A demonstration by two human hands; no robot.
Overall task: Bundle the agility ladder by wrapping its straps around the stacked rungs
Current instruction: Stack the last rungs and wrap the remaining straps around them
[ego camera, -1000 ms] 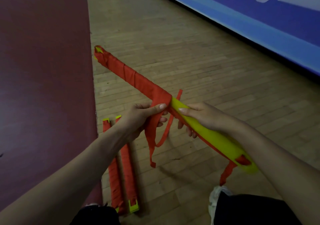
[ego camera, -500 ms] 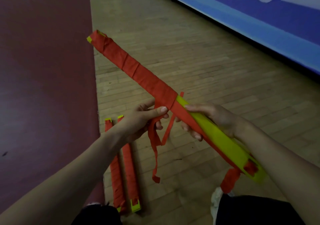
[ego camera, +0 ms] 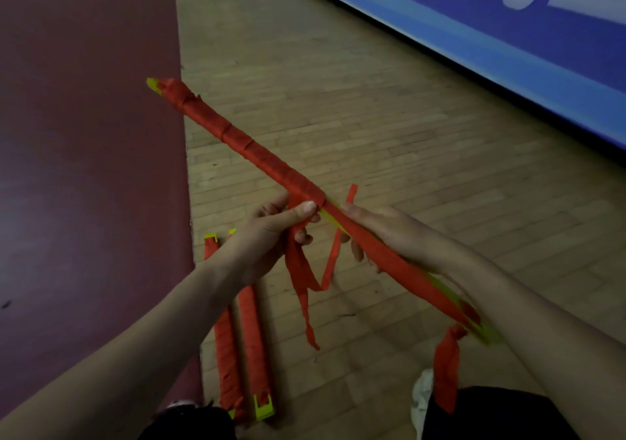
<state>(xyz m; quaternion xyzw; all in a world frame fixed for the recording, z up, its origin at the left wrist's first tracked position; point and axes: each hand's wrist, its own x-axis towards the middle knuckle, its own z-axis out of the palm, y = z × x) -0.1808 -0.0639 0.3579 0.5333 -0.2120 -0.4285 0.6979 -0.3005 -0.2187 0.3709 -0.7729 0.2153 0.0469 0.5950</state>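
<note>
The rungs [ego camera: 449,295] are yellow-green, showing only at the tips and along one edge under the red-orange strap [ego camera: 299,277], wound in overlapping spiral bands. Two bundles [ego camera: 250,331] are the same red with yellow-green ends. The floor [ego camera: 389,134] is pale brown wood in staggered planks, the mat [ego camera: 84,134] dark maroon, the banner [ego camera: 508,43] blue with white letters and a lighter blue border.

Two wrapped bundles [ego camera: 250,338] on the floor [ego camera: 372,117], left below the ladder stack [ego camera: 237,138].
</note>
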